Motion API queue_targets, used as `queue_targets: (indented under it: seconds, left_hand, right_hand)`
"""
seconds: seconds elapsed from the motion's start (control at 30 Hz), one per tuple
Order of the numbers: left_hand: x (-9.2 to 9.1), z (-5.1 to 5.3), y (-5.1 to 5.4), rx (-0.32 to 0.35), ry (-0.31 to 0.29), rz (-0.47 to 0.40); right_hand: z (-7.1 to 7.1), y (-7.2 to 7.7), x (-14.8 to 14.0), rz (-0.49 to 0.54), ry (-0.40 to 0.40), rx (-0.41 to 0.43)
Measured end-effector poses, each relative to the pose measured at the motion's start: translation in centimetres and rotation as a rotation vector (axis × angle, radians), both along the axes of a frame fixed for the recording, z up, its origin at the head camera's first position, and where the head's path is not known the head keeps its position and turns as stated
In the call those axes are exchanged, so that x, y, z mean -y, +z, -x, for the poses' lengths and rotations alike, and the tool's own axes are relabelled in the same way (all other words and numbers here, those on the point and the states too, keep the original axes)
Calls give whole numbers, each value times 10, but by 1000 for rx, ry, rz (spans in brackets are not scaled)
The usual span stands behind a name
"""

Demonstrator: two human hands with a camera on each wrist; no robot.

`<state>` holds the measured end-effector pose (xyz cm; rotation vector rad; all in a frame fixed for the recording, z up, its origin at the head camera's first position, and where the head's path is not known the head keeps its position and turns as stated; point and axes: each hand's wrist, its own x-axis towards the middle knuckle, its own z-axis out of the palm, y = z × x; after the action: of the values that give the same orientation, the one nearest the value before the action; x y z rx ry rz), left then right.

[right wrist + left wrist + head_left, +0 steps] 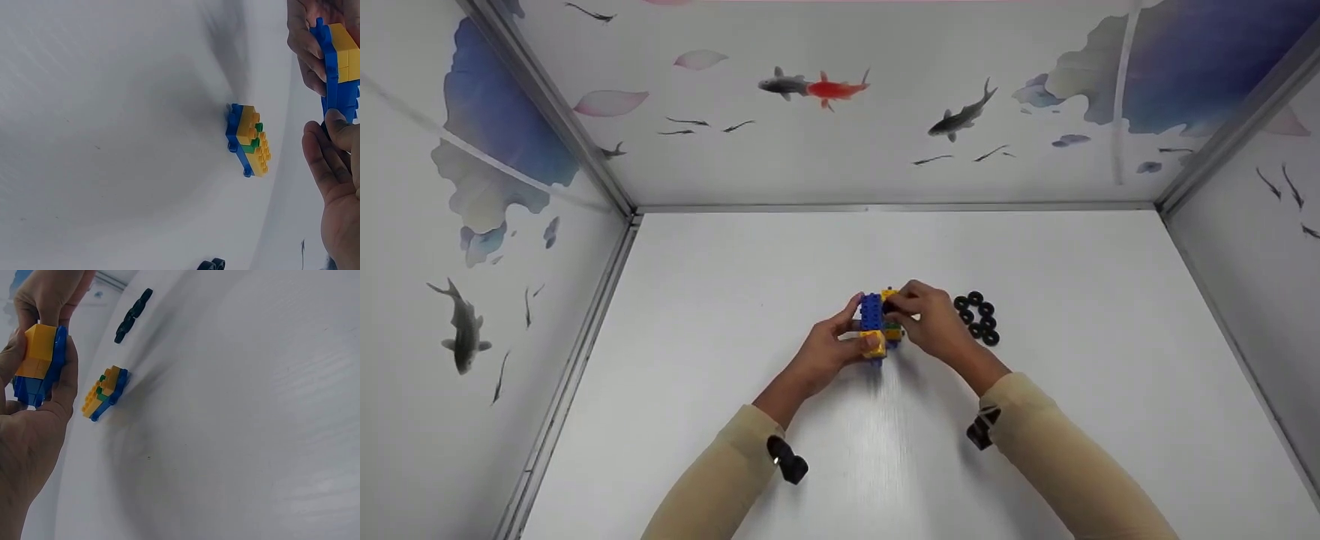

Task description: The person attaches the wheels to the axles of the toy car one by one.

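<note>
- Left hand [834, 346] is clamped round the toy [871, 313], above the table [720, 300].
- Right hand [934, 321] pinches something dark [324, 129] at the toy's right side.
- Probably light, stiff, smooth; joints may pop, so best held by its blue base [331, 62].
- Long axis runs near to far, yellow end [38, 351] near.
- Second toy [247, 140] stands just right; wheels [987, 308] lie farther right.

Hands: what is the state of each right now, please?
Left hand: holding the blue-and-yellow block model.
Right hand: pinching a small black piece at its side.
</note>
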<state>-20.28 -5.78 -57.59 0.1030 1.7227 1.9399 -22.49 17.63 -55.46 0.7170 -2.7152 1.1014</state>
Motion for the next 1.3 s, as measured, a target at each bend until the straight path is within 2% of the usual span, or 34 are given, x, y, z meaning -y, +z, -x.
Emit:
queue_targets:
  seconds: [0.33,0.57,0.93,1.1,1.3]
  left_hand:
    - [-3,-1,7,7,1,-74]
    - [-2,-2,7,-3,-17,-30]
    - [-8,-1,5,-64,-19,34]
    - [-5,0,2,-93,-14,28]
    - [-1,2,-1,-79,30,0]
  right_hand:
    - [0,3,1,47,-22,2]
    - [0,3,0,32,-25,26]
    - [-1,-2,-4,42,-33,30]
    - [-2,-2,-6,71,-15,58]
    - [-2,-1,-10,70,22,126]
